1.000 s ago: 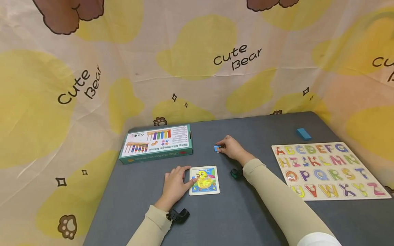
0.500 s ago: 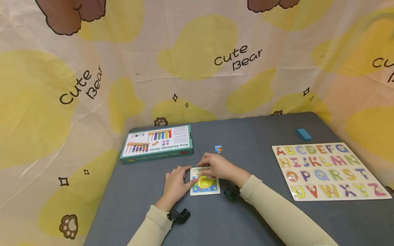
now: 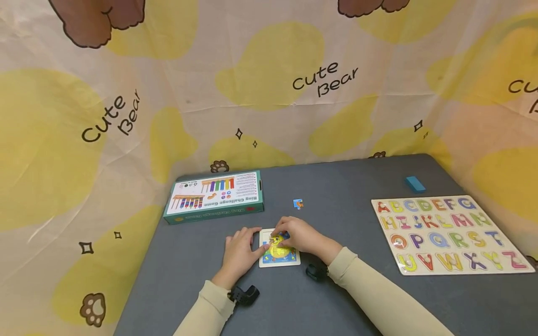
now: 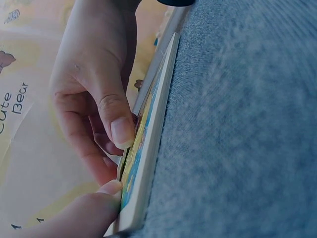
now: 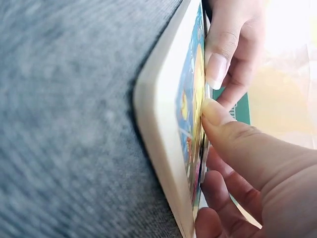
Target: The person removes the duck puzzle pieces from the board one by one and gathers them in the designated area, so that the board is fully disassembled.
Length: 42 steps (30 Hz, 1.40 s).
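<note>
A small duck jigsaw puzzle (image 3: 286,259) in a pale frame lies flat on the grey table. My left hand (image 3: 239,254) rests at its left side, thumb over the picture and index finger by the top left corner. My right hand (image 3: 304,237) reaches over the upper part from the right. Its thumb and fingers pinch a puzzle piece (image 5: 204,148) near the duck's head, and a dark gap shows beneath this piece in the wrist views. Beyond the puzzle, a loose blue and orange puzzle piece (image 3: 298,203) lies on the table.
A boxed ring game (image 3: 214,196) lies at the back left. On the right is an alphabet board (image 3: 451,235) with coloured letters, and behind it a blue block (image 3: 415,184). A printed cloth (image 3: 269,84) hangs along the table's back edge.
My right hand has let go of the loose piece and come back toward me to the puzzle, where it now pinches a piece. The left hand has stayed in place.
</note>
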### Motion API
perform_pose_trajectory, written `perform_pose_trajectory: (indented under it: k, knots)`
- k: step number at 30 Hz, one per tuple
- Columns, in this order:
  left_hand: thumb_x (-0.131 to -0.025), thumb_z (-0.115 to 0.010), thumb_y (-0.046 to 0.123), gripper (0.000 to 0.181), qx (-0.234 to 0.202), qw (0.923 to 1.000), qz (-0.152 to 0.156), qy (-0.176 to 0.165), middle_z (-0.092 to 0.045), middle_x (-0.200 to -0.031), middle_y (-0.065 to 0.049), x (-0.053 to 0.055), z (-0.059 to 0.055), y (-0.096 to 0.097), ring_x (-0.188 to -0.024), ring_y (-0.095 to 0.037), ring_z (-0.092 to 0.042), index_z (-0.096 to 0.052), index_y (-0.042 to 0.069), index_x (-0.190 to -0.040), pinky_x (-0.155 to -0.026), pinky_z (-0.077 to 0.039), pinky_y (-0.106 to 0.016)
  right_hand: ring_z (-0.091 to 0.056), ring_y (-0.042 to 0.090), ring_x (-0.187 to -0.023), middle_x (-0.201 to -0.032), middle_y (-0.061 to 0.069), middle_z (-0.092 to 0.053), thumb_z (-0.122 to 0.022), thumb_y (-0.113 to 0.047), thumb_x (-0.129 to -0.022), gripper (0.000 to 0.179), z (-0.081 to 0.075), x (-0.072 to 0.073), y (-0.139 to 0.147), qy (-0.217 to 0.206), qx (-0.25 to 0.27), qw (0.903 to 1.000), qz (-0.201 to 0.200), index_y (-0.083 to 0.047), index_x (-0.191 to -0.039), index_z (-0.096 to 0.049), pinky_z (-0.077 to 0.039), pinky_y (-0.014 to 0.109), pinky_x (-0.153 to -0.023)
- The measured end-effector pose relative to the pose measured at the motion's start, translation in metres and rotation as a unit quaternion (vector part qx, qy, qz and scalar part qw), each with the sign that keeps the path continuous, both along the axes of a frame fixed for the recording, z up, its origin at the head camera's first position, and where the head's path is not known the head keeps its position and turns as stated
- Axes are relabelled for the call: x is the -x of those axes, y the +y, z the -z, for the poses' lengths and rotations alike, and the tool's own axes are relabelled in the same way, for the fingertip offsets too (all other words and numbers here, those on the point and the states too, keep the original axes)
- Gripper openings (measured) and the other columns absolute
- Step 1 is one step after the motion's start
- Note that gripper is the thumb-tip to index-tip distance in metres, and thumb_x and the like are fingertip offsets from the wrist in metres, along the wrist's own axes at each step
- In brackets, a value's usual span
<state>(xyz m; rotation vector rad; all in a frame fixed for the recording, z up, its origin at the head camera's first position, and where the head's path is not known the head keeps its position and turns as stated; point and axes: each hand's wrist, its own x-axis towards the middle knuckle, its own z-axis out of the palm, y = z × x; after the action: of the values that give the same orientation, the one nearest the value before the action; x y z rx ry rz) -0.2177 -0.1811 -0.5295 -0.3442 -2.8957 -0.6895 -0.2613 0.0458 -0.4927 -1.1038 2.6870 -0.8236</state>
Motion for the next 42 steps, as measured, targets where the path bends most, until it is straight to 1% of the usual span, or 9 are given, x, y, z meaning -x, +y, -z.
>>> perform_pose_trajectory:
  k: [7,11,14,18,23,27,30,36,42]
  knots:
    - [-0.091,-0.081,0.049,0.06,0.001,1.0,0.002,0.002,-0.044,-0.08,0.007,0.001,0.002,-0.001,-0.073,-0.013,-0.039,-0.068,0.015,-0.138,-0.073,-0.026,-0.041,-0.059,0.016,-0.097,-0.105,-0.004,-0.068,-0.087,-0.019,-0.088,0.029,0.003,0.002,0.001,0.007,0.016,0.9999,0.002,-0.014,-0.116,-0.081,-0.052,0.032,-0.084]
    - [-0.091,-0.081,0.049,0.06,-0.004,1.0,0.004,0.004,-0.044,-0.08,0.007,0.001,0.003,-0.001,-0.073,-0.014,-0.039,-0.068,0.014,-0.137,-0.074,-0.026,-0.041,-0.061,0.015,-0.095,-0.106,-0.005,-0.066,-0.087,-0.015,-0.088,0.031,-0.002,0.006,0.006,-0.007,0.064,0.9978,0.015,-0.013,-0.118,-0.081,-0.053,0.03,-0.081]
    - [-0.091,-0.081,0.049,0.06,-0.002,1.0,0.0,0.006,-0.043,-0.079,0.007,0.002,0.004,-0.001,-0.072,-0.014,-0.038,-0.068,0.014,-0.137,-0.074,-0.026,-0.04,-0.062,0.017,-0.092,-0.106,-0.004,-0.066,-0.087,-0.01,-0.087,0.03,-0.009,0.013,0.015,-0.011,0.099,0.9943,0.038,-0.012,-0.116,-0.081,-0.054,0.031,-0.078]
    - [-0.09,-0.081,0.049,0.061,-0.001,1.0,-0.005,0.001,-0.043,-0.079,0.006,0.001,0.004,0.0,-0.073,-0.014,-0.039,-0.068,0.014,-0.138,-0.074,-0.026,-0.041,-0.063,0.019,-0.092,-0.108,-0.001,-0.068,-0.087,-0.009,-0.087,0.027,-0.015,0.029,0.035,0.008,0.111,0.9903,0.084,-0.013,-0.113,-0.082,-0.056,0.033,-0.08]
    - [-0.09,-0.082,0.049,0.061,-0.003,1.0,-0.002,0.0,-0.043,-0.079,0.006,0.002,0.003,0.001,-0.074,-0.015,-0.039,-0.068,0.014,-0.138,-0.075,-0.026,-0.041,-0.069,0.023,-0.1,-0.111,0.005,-0.073,-0.085,-0.006,-0.088,0.022,-0.016,0.052,0.064,0.021,0.099,0.9852,0.138,-0.009,-0.11,-0.082,-0.058,0.04,-0.087]
    - [-0.09,-0.082,0.048,0.061,-0.001,1.0,-0.002,0.001,-0.043,-0.079,0.006,0.001,0.003,0.0,-0.075,-0.015,-0.039,-0.067,0.014,-0.139,-0.075,-0.026,-0.041,-0.07,0.028,-0.103,-0.112,0.008,-0.074,-0.083,-0.005,-0.089,0.021,-0.015,0.069,0.082,0.029,0.069,0.9848,0.157,-0.007,-0.11,-0.082,-0.058,0.043,-0.087]
    - [-0.09,-0.082,0.048,0.061,-0.002,1.0,-0.002,0.001,-0.043,-0.079,0.006,0.0,0.002,0.001,-0.074,-0.015,-0.038,-0.067,0.014,-0.139,-0.075,-0.027,-0.041,-0.07,0.031,-0.104,-0.113,0.009,-0.075,-0.083,-0.006,-0.09,0.019,-0.013,0.076,0.091,0.039,0.044,0.9836,0.17,-0.007,-0.109,-0.082,-0.057,0.046,-0.088]
    - [-0.091,-0.081,0.048,0.061,-0.002,1.0,-0.003,-0.003,-0.043,-0.079,0.006,0.0,-0.001,0.003,-0.074,-0.016,-0.038,-0.067,0.014,-0.139,-0.075,-0.026,-0.041,-0.069,0.033,-0.108,-0.113,0.01,-0.075,-0.084,-0.005,-0.088,0.019,-0.006,0.084,0.098,0.06,0.008,0.9848,0.163,-0.006,-0.107,-0.083,-0.054,0.05,-0.096]
    - [-0.09,-0.082,0.047,0.061,-0.005,0.9999,-0.005,-0.007,-0.043,-0.079,0.005,-0.001,-0.001,0.004,-0.075,-0.016,-0.039,-0.067,0.014,-0.14,-0.076,-0.027,-0.041,-0.07,0.034,-0.107,-0.111,0.011,-0.076,-0.084,-0.004,-0.088,0.016,-0.001,0.089,0.097,0.081,-0.001,0.986,0.146,-0.003,-0.104,-0.083,-0.054,0.049,-0.095]
